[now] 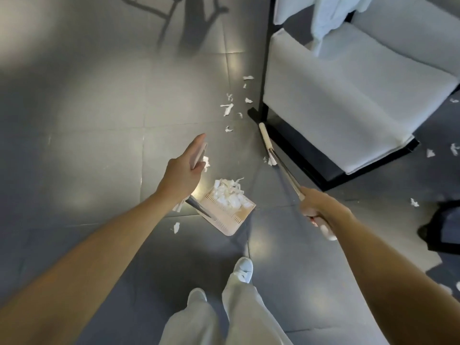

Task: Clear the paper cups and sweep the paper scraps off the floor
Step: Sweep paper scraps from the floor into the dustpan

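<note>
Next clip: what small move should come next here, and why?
Probably sweep the broom leftward and back, dragging the scraps by the chair base toward the dustpan. The right hand grips the broom with its head beside those loose scraps, and the left hand holds the dustpan, already heaped with paper, just short of them.

No legible txt, labels, brands or nos. anywhere, nothing readable on any obj
</note>
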`<state>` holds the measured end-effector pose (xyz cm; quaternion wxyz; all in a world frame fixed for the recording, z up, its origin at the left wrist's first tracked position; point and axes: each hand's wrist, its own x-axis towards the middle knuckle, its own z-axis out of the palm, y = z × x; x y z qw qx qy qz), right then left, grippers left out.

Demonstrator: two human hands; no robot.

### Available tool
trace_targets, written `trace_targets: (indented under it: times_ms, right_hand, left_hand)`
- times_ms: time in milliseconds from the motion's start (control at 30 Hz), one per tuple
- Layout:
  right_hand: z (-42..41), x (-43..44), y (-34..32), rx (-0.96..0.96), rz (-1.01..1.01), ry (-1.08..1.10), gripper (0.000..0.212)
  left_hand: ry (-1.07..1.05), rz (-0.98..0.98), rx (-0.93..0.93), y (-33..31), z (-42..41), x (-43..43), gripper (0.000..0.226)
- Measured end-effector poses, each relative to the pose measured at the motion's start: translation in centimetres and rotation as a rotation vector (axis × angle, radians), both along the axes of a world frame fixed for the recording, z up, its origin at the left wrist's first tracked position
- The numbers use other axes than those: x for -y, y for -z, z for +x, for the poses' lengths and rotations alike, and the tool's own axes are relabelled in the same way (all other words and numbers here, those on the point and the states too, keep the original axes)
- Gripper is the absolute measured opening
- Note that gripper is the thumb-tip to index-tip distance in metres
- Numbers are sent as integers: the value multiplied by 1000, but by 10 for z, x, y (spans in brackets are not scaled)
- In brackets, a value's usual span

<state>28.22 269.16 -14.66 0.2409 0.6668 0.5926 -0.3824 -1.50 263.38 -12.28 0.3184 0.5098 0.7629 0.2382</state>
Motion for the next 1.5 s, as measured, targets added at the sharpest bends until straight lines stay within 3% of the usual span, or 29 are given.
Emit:
trace_targets:
  times_ms: [367,567,767,1033,1500]
  right_hand:
    - [-20,58,-21,-199,-370,30,74]
    - [-54,131,-41,-226,-356,149,72]
    - [-129,218,-64,-331,-357,219,63]
    - [-222,315,-91,-401,-306,330,69]
    - [-245,395,-106,-424,-231,327,67]
  left_hand:
    - [-11,25,21,7,-11,18,58]
    - [17,76,35,9,-47,67,58]
    - [-92,173,103,-2,-124,152,57]
    - [-6,200,32,-34,-228,243,56]
    - [-99,237,-13,-31,-301,388,58]
